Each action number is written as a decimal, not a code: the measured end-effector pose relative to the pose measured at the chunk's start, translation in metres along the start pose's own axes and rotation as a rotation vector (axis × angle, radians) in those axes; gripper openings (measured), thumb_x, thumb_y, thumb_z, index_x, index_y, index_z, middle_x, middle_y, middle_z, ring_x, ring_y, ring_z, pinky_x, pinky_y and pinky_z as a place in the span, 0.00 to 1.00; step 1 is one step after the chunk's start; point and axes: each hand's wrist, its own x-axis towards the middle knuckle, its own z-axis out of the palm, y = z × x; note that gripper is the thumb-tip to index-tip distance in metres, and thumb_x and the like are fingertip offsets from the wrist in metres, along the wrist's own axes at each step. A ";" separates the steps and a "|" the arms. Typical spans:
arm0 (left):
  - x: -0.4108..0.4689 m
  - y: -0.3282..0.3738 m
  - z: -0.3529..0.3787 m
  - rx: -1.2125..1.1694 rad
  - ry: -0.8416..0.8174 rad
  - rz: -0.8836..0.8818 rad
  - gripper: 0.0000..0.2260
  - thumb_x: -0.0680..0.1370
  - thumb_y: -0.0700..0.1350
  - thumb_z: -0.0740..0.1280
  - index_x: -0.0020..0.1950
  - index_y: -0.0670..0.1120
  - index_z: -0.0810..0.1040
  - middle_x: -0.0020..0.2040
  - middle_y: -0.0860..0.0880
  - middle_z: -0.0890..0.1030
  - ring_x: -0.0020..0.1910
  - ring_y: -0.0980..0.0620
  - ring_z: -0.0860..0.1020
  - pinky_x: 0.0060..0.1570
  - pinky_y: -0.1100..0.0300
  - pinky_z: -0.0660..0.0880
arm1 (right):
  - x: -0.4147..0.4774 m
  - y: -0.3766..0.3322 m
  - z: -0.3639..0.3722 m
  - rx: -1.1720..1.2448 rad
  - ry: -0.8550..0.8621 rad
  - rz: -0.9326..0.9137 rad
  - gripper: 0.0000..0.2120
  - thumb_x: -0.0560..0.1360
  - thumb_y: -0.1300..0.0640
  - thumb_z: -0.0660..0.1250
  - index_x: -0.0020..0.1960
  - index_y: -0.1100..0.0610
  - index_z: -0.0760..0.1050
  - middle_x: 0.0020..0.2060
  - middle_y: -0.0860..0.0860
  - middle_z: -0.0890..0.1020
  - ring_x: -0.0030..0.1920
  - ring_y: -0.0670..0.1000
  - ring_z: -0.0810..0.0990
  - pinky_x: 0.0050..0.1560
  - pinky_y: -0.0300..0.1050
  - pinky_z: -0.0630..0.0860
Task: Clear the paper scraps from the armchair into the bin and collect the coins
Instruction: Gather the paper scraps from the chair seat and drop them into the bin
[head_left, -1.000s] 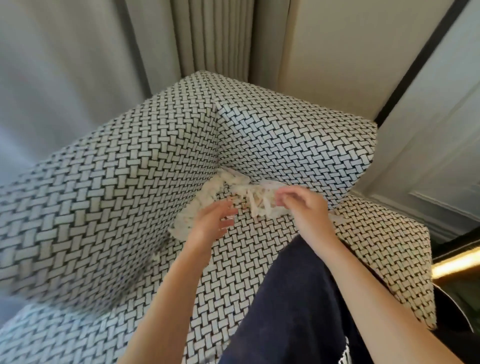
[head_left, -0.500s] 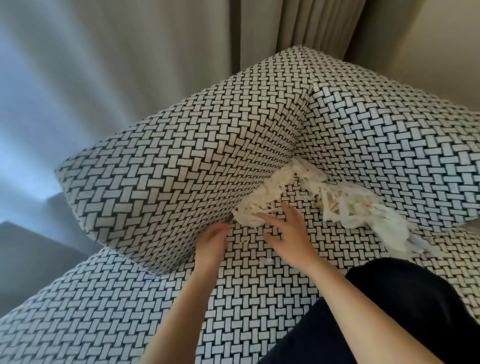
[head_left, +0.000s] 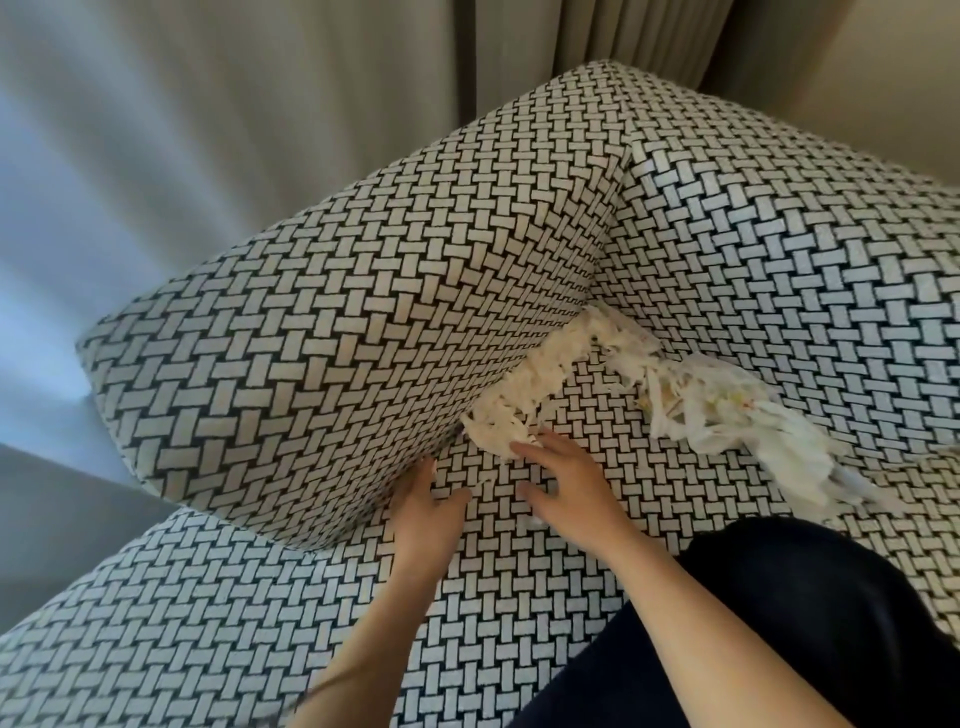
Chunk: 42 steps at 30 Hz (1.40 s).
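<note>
White shredded paper scraps (head_left: 524, 400) line the crease between the armchair seat (head_left: 519, 582) and its left armrest (head_left: 363, 332). A bigger heap of scraps (head_left: 727, 410) lies along the backrest at the right. My right hand (head_left: 566, 483) lies flat on the seat, fingers spread, fingertips touching the near end of the scraps. My left hand (head_left: 423, 512) rests against the foot of the armrest, its fingers reaching into the crease and partly hidden. No coins and no bin are in view.
The armchair is covered in a black-and-white woven pattern, with the backrest (head_left: 810, 260) at the right. Grey curtains (head_left: 260, 104) hang behind it. My dark trouser leg (head_left: 779, 623) rests on the seat at the lower right.
My right hand let go of the heap by the backrest and moved left to the scraps in the armrest crease. My left hand slid down to the crease.
</note>
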 end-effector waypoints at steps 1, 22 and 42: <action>0.001 -0.002 0.001 0.024 0.008 0.006 0.28 0.76 0.47 0.64 0.75 0.51 0.61 0.75 0.49 0.61 0.73 0.48 0.59 0.72 0.47 0.58 | -0.001 -0.001 -0.001 0.043 0.035 0.008 0.19 0.76 0.56 0.66 0.67 0.50 0.72 0.71 0.48 0.67 0.73 0.47 0.60 0.73 0.41 0.51; -0.013 -0.005 -0.008 0.233 0.072 -0.015 0.28 0.76 0.51 0.64 0.74 0.59 0.59 0.75 0.55 0.59 0.72 0.45 0.51 0.70 0.50 0.51 | -0.012 -0.010 -0.016 0.146 0.317 -0.060 0.06 0.72 0.62 0.70 0.48 0.55 0.79 0.44 0.42 0.79 0.49 0.41 0.76 0.53 0.30 0.68; -0.010 -0.005 0.005 0.065 0.039 0.073 0.26 0.74 0.48 0.66 0.70 0.62 0.65 0.73 0.61 0.61 0.67 0.50 0.54 0.66 0.50 0.53 | -0.016 -0.007 -0.019 0.128 0.276 -0.008 0.06 0.74 0.60 0.69 0.50 0.54 0.80 0.47 0.45 0.81 0.51 0.43 0.77 0.54 0.33 0.71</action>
